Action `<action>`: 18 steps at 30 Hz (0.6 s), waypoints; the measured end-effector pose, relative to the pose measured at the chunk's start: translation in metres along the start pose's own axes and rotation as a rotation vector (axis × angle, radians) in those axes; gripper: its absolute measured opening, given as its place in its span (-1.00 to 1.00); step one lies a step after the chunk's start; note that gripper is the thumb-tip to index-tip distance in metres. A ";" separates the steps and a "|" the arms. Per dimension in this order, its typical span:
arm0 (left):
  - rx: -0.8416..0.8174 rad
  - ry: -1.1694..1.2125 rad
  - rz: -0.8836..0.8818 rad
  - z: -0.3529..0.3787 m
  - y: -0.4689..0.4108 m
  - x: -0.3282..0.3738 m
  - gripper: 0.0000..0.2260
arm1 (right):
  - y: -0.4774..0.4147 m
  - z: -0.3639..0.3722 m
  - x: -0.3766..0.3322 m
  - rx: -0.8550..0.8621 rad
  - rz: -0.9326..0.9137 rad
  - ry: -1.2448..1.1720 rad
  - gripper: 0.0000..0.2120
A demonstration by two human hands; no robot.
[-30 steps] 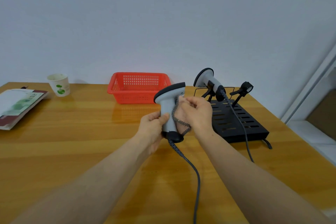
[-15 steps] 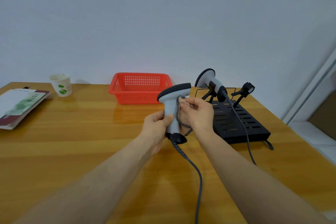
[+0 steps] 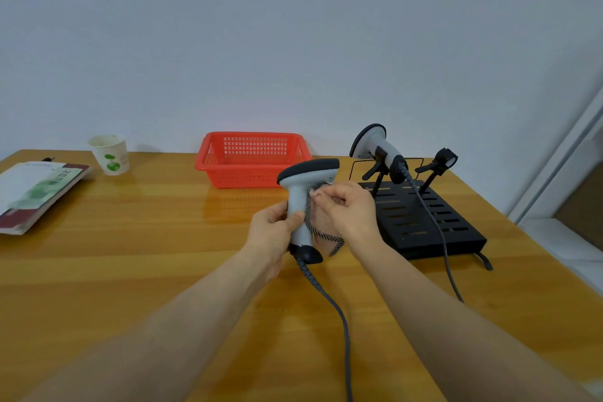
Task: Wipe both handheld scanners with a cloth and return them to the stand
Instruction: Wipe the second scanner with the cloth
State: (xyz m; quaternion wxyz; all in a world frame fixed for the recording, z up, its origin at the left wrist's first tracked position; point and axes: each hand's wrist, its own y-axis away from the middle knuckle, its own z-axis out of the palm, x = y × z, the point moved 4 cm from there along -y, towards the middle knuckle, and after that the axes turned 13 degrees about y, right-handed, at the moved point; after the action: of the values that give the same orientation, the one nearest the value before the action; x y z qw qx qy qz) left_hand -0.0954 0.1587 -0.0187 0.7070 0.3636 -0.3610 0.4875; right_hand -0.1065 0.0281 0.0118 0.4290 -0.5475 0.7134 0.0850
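Note:
My left hand (image 3: 272, 232) grips the handle of a grey-and-black handheld scanner (image 3: 305, 179), held upright above the table with its grey cable (image 3: 339, 320) trailing toward me. My right hand (image 3: 347, 209) presses a black-and-white patterned cloth (image 3: 321, 235) against the right side of that handle, just under the head. A second scanner (image 3: 375, 145) rests in the left cradle of the black stand (image 3: 424, 225) at the right. The stand's right cradle (image 3: 440, 161) holds nothing.
A red plastic basket (image 3: 251, 158) stands behind my hands near the wall. A paper cup (image 3: 109, 153) and a booklet (image 3: 36, 192) lie at the far left. The second scanner's cable (image 3: 440, 238) runs over the stand onto the table.
Both hands and the held scanner have shifted slightly right and away from me. My right hand with the cloth has slid up the handle toward the head.

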 end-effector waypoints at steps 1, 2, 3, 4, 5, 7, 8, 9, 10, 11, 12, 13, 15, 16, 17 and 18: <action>0.006 0.006 -0.002 -0.002 -0.001 0.000 -0.74 | 0.000 0.000 0.000 -0.016 -0.024 0.029 -0.85; 0.009 0.015 -0.006 -0.003 0.000 -0.001 -0.74 | -0.001 0.000 0.003 -0.010 -0.009 0.019 -0.86; 0.007 0.023 -0.006 -0.003 0.000 -0.001 -0.74 | -0.002 -0.001 0.005 0.017 0.042 -0.041 -0.87; 0.000 0.026 -0.005 -0.001 0.000 -0.001 -0.74 | -0.002 -0.001 0.006 0.045 0.124 -0.139 -0.88; -0.010 0.025 -0.005 0.001 0.000 -0.002 -0.74 | -0.001 -0.001 0.005 0.054 0.192 -0.234 -0.88; -0.017 0.024 -0.004 0.005 0.000 -0.002 -0.74 | 0.000 0.002 0.001 0.073 0.186 -0.259 -0.89; -0.012 0.029 -0.002 0.006 -0.001 -0.002 -0.74 | 0.000 0.002 -0.001 0.065 0.126 -0.210 -0.88; -0.004 0.037 0.001 0.005 -0.002 0.000 -0.74 | 0.001 0.001 -0.005 0.040 0.052 -0.157 -0.87; 0.002 0.050 0.005 0.004 -0.003 0.002 -0.75 | 0.002 0.001 -0.009 0.010 -0.008 -0.113 -0.85; 0.008 0.071 0.003 0.003 -0.004 0.004 -0.76 | 0.005 0.001 -0.011 -0.021 -0.050 -0.081 -0.85; 0.017 0.102 -0.004 0.001 -0.006 0.006 -0.77 | 0.008 0.004 -0.011 -0.059 -0.066 -0.065 -0.85; 0.034 0.129 -0.015 0.000 -0.007 0.008 -0.77 | 0.011 0.004 -0.011 -0.089 -0.075 -0.068 -0.86; 0.079 0.163 -0.038 -0.002 -0.009 0.010 -0.78 | 0.018 0.005 -0.011 -0.147 -0.095 -0.095 -0.90; 0.099 0.179 -0.050 -0.003 -0.009 0.011 -0.78 | 0.020 0.006 -0.010 -0.179 -0.108 -0.094 -0.93; 0.115 0.194 -0.060 -0.003 -0.010 0.012 -0.78 | 0.022 0.007 -0.011 -0.212 -0.126 -0.077 -0.96; 0.129 0.208 -0.066 -0.004 -0.011 0.013 -0.77 | 0.023 0.008 -0.011 -0.244 -0.138 -0.059 -0.98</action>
State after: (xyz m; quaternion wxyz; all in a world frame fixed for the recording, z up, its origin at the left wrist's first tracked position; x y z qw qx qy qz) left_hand -0.0807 0.1648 -0.0115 0.7315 0.3674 -0.2413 0.5213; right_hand -0.1212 0.0497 0.0065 0.3847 -0.6406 0.6456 0.1576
